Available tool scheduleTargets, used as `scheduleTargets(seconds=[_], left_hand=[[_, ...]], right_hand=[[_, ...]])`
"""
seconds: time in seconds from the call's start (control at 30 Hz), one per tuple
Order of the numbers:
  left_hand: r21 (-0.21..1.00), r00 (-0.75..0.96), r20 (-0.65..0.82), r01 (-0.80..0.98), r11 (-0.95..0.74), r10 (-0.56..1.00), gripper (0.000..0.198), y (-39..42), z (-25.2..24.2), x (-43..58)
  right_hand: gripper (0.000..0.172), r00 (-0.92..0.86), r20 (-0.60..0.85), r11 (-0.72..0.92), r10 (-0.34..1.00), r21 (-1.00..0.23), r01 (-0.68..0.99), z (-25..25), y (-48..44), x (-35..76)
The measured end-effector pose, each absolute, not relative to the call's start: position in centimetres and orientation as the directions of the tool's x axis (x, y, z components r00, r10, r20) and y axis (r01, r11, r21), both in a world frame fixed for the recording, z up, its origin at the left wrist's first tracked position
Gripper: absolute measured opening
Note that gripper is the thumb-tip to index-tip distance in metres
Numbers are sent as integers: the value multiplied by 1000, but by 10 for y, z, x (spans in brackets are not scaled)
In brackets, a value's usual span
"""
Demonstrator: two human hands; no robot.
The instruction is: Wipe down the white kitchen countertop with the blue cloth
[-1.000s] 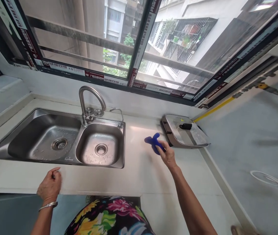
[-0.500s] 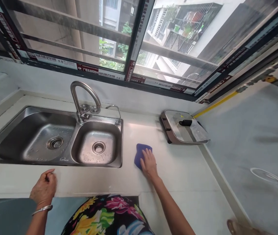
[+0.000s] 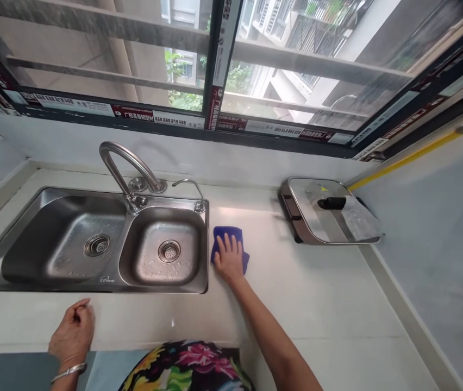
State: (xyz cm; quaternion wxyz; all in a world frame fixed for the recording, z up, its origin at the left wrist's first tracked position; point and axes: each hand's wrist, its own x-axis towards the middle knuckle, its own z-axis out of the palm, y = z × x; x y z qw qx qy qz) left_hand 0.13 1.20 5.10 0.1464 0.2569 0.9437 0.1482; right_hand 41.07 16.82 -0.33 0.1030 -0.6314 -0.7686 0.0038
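I see my right hand [image 3: 228, 256] pressed flat, fingers spread, on the blue cloth [image 3: 227, 239], which lies on the counter [image 3: 317, 293] just right of the sink [image 3: 204, 244]. The cloth extends toward 12 o'clock. My left hand [image 3: 72, 334] rests loosely curled, holding nothing, at 8 o'clock.

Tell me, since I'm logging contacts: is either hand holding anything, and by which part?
The right hand presses flat on the blue cloth, fingers spread over its middle, not gripping. The left hand rests on the counter edge, holding nothing.

No legible txt; window stickers [image 3: 176, 118] blurred.
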Motion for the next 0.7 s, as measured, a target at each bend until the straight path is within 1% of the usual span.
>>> scheduleTargets(seconds=[0.2, 0.33, 0.43, 0.57, 0.7], left_hand=[[336, -848, -80, 472, 815, 524, 39, 12, 40, -2], [321, -855, -65, 470, 822, 514, 37, 11, 33, -8], [301, -873, -73, 442, 845, 483, 36, 12, 32, -10], [266, -882, -113, 416, 870, 457, 36, 12, 30, -14], [284, -872, -71, 448, 848, 484, 34, 10, 28, -15]], right_hand=[[61, -220, 207, 258, 953, -183, 949, -6, 248, 409], [60, -195, 221, 238, 956, -190, 952, -8, 299, 422], [59, -139, 227, 183, 964, -185, 966, -11, 329, 438], [58, -33, 227, 70, 973, -159, 985, -14, 362, 471], [58, 99, 163, -76, 982, -142, 987, -12, 380, 515]])
